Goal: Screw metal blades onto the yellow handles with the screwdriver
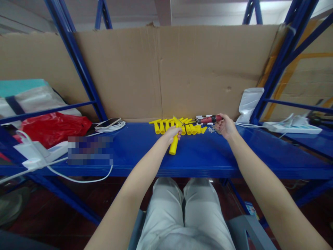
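My left hand [174,133] is closed round a yellow plastic piece with a round tubular handle [172,148], whose lower end points toward me. My right hand [225,127] grips the back end of a red and black screwdriver [209,119]. The screwdriver lies level, and its thin shaft runs left to the yellow piece; whether the tip touches it I cannot tell. Behind my left hand stands a row of similar yellow plastic pieces [157,128]. Small screw-like bits [212,130] are scattered by my right fingertips.
The blue shelf [140,147] has a cardboard panel [187,73] behind it. At left are a red plastic bag [56,128], a phone [111,122] and white cables [114,126]. To the right lie a white pouch [249,104] and a power strip [293,128].
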Action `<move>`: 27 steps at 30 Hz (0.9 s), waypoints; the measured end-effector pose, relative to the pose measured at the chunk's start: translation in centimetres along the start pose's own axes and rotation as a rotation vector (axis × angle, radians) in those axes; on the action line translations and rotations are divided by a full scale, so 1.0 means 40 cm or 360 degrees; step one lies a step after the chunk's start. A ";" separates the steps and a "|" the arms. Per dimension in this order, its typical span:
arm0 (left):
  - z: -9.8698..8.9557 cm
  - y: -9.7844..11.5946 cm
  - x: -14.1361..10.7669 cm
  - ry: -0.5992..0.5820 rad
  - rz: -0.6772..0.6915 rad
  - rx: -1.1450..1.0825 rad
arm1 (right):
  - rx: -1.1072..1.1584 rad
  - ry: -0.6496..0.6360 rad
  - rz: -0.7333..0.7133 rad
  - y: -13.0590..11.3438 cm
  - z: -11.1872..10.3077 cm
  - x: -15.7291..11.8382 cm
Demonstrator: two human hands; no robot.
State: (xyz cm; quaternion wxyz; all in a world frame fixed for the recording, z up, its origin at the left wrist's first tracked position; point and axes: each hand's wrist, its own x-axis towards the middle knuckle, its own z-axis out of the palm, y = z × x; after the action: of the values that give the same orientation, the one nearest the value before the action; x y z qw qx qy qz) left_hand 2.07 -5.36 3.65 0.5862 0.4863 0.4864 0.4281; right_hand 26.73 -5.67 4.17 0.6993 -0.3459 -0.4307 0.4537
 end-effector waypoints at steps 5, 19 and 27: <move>-0.002 -0.001 0.002 -0.0015 0.0017 0.0050 | 0.0008 0.0074 0.0098 -0.010 0.012 -0.011; -0.001 -0.001 0.000 -0.0017 0.0028 0.0018 | 0.0028 0.0057 -0.0029 -0.009 0.017 -0.016; -0.002 0.001 0.001 -0.0003 0.0008 0.0060 | -0.0050 0.0004 -0.0099 -0.001 0.011 -0.011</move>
State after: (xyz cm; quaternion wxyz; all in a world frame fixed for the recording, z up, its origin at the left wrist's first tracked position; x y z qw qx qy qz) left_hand 2.00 -5.29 3.68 0.5764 0.4987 0.4927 0.4198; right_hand 26.23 -6.04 4.25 0.7081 -0.3438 -0.4474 0.4245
